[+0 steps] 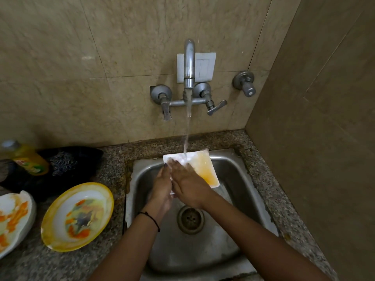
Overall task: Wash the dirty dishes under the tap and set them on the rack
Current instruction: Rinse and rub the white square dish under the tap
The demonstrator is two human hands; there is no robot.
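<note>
Both hands work over the sink (233, 179): my left hand (162, 184) grips the tray (205, 169) under the tap (189, 63), right hand (189, 188) spread flat on it. Wet, stiff, probably slippery; I'd hold its rim.

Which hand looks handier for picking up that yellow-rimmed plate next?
Left, probably. The yellow-rimmed plate lies on the counter left of the sink, on the same side as the left hand. The right hand would have to cross over the square white dish both hands are rinsing.
</note>
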